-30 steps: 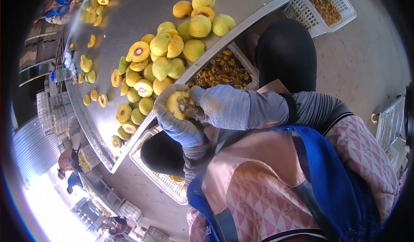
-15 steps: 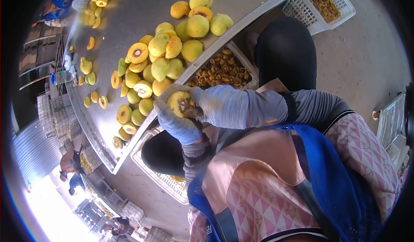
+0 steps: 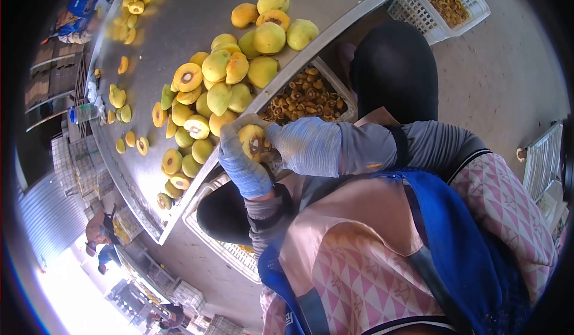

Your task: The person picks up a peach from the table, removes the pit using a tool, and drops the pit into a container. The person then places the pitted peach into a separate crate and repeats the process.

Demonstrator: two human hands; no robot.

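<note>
My left hand [image 3: 242, 164], in a bluish glove, is closed around a halved yellow fruit [image 3: 251, 141] beside the metal table's edge. The fruit's cut face, with a brown hollow or pit, is turned toward my right hand [image 3: 302, 147]. That gloved hand is closed against the fruit; whatever its fingers grip is hidden, with something dark near them. Whole and halved yellow-green fruits [image 3: 218, 66] lie piled on the metal table [image 3: 179, 12] just beyond both hands.
Below the table edge, a crate [image 3: 344, 90] holds brown pits or scraps. Another white crate [image 3: 475, 9] of scraps stands at the upper right. A white crate [image 3: 239, 257] is by my left knee. Other people [image 3: 98, 230] are in the left background.
The fruit half has turned slightly in my left hand, and its brown centre shows differently. My left hand has shifted a little around it. The whole view has moved slightly.
</note>
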